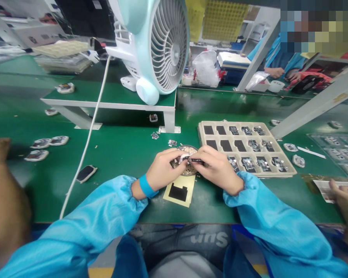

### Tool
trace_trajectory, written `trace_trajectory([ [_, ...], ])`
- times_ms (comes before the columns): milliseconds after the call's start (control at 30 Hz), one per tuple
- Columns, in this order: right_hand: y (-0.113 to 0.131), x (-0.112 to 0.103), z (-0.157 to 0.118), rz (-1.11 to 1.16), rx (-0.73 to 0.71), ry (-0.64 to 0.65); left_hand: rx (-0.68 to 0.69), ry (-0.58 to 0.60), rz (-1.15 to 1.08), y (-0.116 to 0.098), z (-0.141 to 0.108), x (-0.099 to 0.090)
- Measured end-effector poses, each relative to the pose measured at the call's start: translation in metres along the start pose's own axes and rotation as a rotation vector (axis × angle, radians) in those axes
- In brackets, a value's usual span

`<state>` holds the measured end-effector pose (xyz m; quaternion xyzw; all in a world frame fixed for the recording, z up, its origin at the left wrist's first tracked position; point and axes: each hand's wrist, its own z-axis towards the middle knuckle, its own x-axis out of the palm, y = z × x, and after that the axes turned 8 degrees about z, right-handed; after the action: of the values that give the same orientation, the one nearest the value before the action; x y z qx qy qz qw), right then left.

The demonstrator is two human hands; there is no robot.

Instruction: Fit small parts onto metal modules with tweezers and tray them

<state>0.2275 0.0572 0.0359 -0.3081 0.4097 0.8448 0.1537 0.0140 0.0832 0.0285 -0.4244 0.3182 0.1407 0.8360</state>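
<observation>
Over a round dish (188,148) filled with tiny parts, both my hands meet at a small device. My left hand (166,168), with a blue band at its wrist, pinches a small white housing (185,157) between thumb and fingers. My right hand (216,166) is closed on a thin black piece (196,160) that touches or overlaps the housing; its exact kind is not clear. Below the dish lies a yellow backing sheet (188,198) with a black cut-out sticker (178,192) on it. Small circuit parts (172,143) lie just behind the dish.
To the right stands a beige compartment tray (247,140) holding boards and black pieces. A fan (168,46) sits on a raised shelf (113,103), its white cable (88,143) crossing the left side. Several white housings (36,155) lie around. Other people's hands (343,200) show at both edges.
</observation>
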Motion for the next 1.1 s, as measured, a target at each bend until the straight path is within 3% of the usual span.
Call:
trace_trajectory([
  [167, 0.002, -0.004, 0.002, -0.051, 0.038, 0.099, 0.0, 0.01, -0.013, 0.003, 0.002, 0.001],
  [300, 0.004, -0.008, 0.003, -0.074, 0.072, 0.124, -0.065, -0.019, 0.006, 0.021, 0.009, -0.002],
  [400, 0.0, -0.008, 0.003, -0.125, 0.101, 0.134, -0.145, -0.071, 0.049, 0.054, 0.022, -0.013],
  [533, -0.005, -0.004, 0.003, -0.16, 0.112, 0.111, -0.386, -0.236, 0.206, 0.119, 0.043, -0.039],
  [633, -0.003, -0.007, 0.004, -0.047, 0.057, -0.02, -0.578, -0.316, 0.391, 0.159, 0.055, -0.063],
  [767, 0.008, -0.021, 0.005, 0.092, -0.015, -0.218, -0.657, -0.392, 0.553, 0.179, 0.063, -0.079],
  [867, 0.012, -0.033, 0.003, 0.177, -0.018, -0.338, -0.607, -0.359, 0.608, 0.178, 0.069, -0.073],
  [967, 0.008, -0.036, 0.001, 0.205, 0.049, -0.424, -0.521, -0.23, 0.606, 0.18, 0.08, -0.061],
  [1033, 0.005, -0.033, 0.001, 0.257, 0.2, -0.371, -0.521, -0.15, 0.622, 0.183, 0.089, -0.055],
  [1100, 0.003, -0.027, 0.003, 0.395, 0.35, -0.236, -0.553, -0.118, 0.641, 0.187, 0.097, -0.052],
])
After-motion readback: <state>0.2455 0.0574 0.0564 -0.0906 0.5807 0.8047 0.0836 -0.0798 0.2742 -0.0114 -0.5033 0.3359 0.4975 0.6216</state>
